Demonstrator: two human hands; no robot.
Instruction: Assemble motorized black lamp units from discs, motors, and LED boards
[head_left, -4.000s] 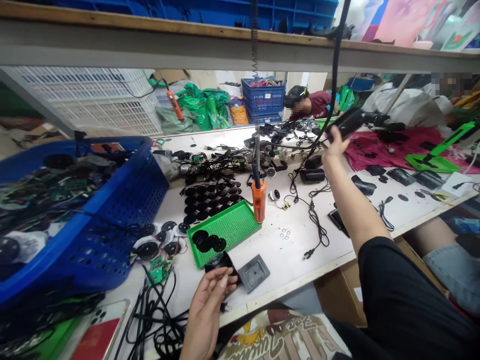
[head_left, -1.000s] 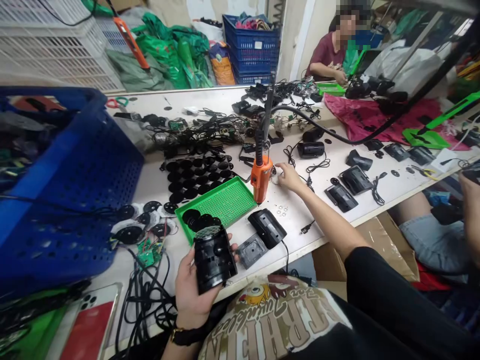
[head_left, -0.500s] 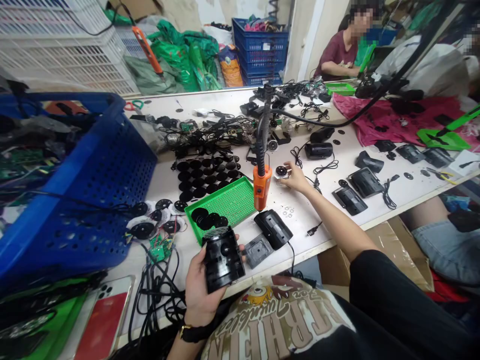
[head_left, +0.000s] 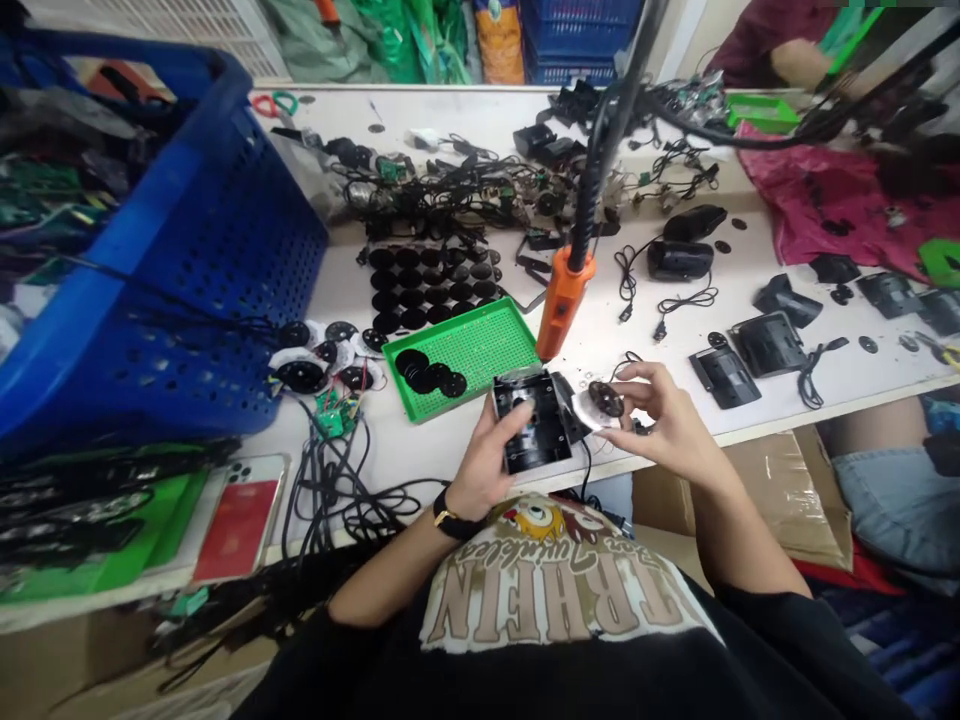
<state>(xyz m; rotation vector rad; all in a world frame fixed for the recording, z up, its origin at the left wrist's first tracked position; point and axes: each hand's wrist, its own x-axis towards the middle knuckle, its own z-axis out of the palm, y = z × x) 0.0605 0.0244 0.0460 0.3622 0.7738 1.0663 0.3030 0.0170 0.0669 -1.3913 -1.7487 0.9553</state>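
My left hand [head_left: 486,462] grips a black plastic housing [head_left: 534,422] just above the front edge of the white bench [head_left: 600,330]. My right hand [head_left: 664,420] pinches a small round speaker [head_left: 600,402] with a white rim, held right beside the housing. An orange electric screwdriver [head_left: 558,302] hangs on a black coiled cable just behind both hands. A green tray [head_left: 469,352] with a few black discs lies to the left of the housing.
A big blue basket [head_left: 172,290] of parts fills the left. Rows of black discs [head_left: 431,280], tangled cables [head_left: 352,490], loose speakers [head_left: 315,365], a red phone [head_left: 238,520] and black housings [head_left: 765,345] cover the bench. Another person's arm [head_left: 795,60] shows at far right.
My right hand picked up a round speaker from beside the screwdriver and brought it back to the housing. My left hand turned the housing; the view tilted down.
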